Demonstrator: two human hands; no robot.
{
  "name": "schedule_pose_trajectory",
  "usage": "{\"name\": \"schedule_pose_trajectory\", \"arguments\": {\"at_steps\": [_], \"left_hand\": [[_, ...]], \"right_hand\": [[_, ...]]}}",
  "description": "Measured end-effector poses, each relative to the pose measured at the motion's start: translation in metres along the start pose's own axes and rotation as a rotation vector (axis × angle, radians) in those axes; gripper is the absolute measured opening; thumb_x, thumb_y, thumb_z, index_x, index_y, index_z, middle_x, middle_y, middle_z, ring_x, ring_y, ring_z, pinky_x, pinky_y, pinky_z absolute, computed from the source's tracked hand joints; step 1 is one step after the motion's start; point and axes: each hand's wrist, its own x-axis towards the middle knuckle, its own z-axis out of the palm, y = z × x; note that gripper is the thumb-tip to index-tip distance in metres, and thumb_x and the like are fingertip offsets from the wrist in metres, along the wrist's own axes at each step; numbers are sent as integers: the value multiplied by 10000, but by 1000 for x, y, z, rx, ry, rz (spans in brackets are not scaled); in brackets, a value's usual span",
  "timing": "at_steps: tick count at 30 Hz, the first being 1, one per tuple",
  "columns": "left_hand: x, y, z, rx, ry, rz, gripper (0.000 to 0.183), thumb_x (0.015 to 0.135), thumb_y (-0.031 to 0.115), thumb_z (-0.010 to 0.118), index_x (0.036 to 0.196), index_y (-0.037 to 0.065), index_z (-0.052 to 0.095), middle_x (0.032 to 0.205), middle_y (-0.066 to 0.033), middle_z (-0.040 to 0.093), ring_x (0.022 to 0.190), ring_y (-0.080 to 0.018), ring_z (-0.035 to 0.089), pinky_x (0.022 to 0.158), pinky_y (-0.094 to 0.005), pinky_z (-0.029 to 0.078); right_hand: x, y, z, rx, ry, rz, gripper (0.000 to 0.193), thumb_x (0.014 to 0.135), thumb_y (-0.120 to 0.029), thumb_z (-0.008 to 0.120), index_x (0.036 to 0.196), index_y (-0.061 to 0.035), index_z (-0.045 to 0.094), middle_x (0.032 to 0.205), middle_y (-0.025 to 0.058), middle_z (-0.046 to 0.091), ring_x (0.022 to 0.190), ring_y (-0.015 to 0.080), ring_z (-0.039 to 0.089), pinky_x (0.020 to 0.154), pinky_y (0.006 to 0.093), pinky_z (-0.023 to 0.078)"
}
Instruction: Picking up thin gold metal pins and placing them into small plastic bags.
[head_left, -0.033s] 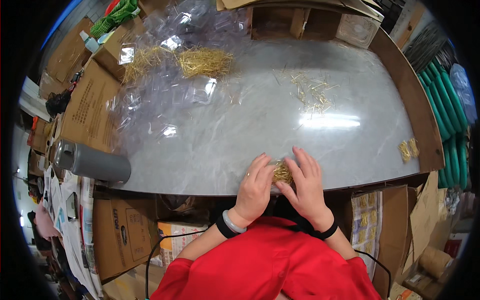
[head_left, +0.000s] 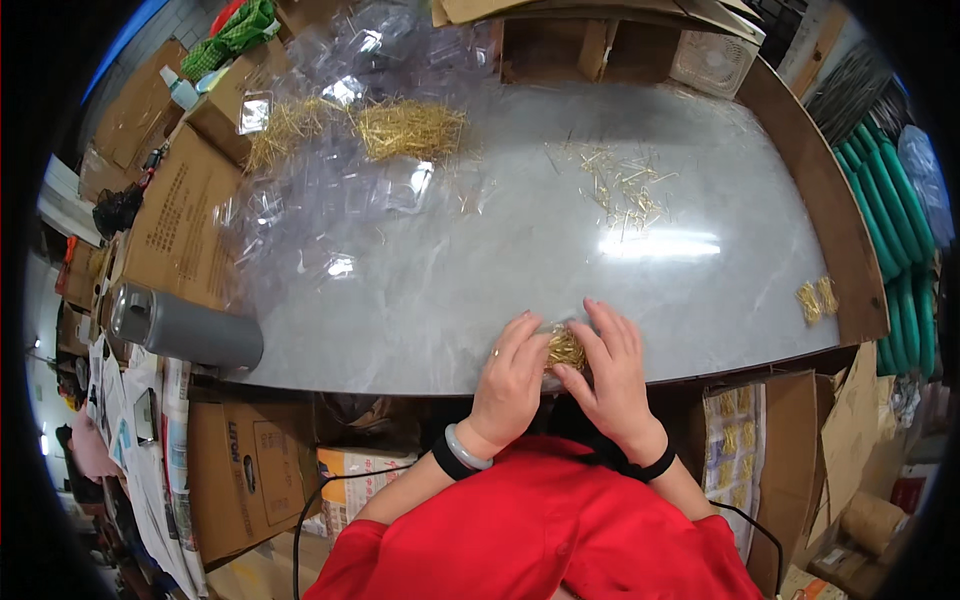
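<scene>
At the near edge of the grey table [head_left: 430, 290], a small bunch of thin gold wire pieces [head_left: 565, 350] sits between my two hands. Something clear, like plastic, shows along its far edge. My left hand [head_left: 513, 372] curves round its left side, fingers close together. On the other side, my right hand [head_left: 612, 375] has its thumb at the near side and its fingers along the far right. The undersides of both hands and the lower part of the bunch are hidden.
Clear plastic cases [head_left: 340, 200] cover the far left, with a gold wire heap [head_left: 410, 130] on them. Loose gold pieces [head_left: 625, 190] lie farther back. Two small gold bundles [head_left: 817, 300] rest at right. A grey bottle [head_left: 200, 330] lies left; a white fan [head_left: 712, 62] stands at back.
</scene>
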Motion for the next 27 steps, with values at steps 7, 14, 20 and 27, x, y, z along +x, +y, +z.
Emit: {"name": "schedule_pose_trajectory", "arguments": {"at_steps": [7,14,20,27], "left_hand": [[-3,-4,-1,-13,-84,26,245,986,55,572,1213,-29,613,1381,-231,541,1341,-442,491,1091,-490,440],[1,-4,-3,-85,-61,-8,315,1049,122,519,1330,-15,561,1418,-236,537,1342,-432,505,1099,-467,431],[-3,-6,-10,-150,-72,-38,492,1054,281,552,1400,-61,488,1462,-288,458,1374,-458,449,1131,-493,391],[-8,-9,-11,14,-186,82,757,994,481,613,1451,-87,412,1509,-298,402,1407,-473,401,1151,-505,366]], "right_hand": [[0,1,1,63,-31,-40,606,880,-245,769,1389,-23,524,1495,177,483,1381,408,452,1138,554,338],[-4,3,9,124,-23,-6,633,891,-274,754,1410,-13,503,1502,176,481,1368,400,472,1160,540,324],[9,-8,-1,20,-66,-32,639,868,-302,772,1372,0,520,1486,203,478,1372,425,452,1156,544,334],[-2,0,13,25,20,-12,578,867,-314,773,1289,8,544,1456,248,480,1357,452,453,1146,556,344]]}}
